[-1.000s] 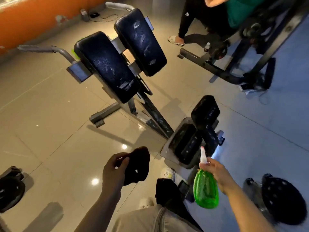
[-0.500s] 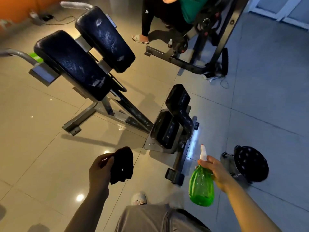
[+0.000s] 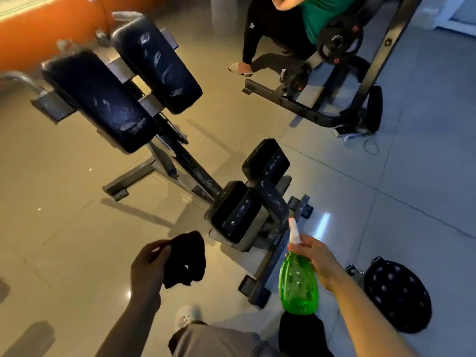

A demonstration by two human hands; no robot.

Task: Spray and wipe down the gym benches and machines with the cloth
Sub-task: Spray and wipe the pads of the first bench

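A: What has changed in the last second?

B: Mostly the view. It swings right and then back left, so the hyperextension bench [image 3: 159, 140] sits about where it did a second ago. The hands keep their pose throughout. The left hand [image 3: 146, 269] grips the dark cloth [image 3: 186, 258], bunched and hanging clear of everything. The right hand [image 3: 315, 258] is wrapped round the neck of the green spray bottle [image 3: 298, 287], its white nozzle pointing toward the low ankle pads [image 3: 247, 202].

A: So what does that mean for the job?

B: I'd say the person is lining up on this bench and nothing is sprayed or wiped yet. The two big top pads [image 3: 103, 104] show pale scuffs or smears; whether that is wear or dirt I cannot tell.

A: Any writing to read?

B: There is faint lettering on the sloping frame bar [image 3: 190, 163], too blurred to read. A small white logo marks the trouser leg of the other person [image 3: 260, 29] seated on the far machine [image 3: 342, 81]; I cannot make that out either.
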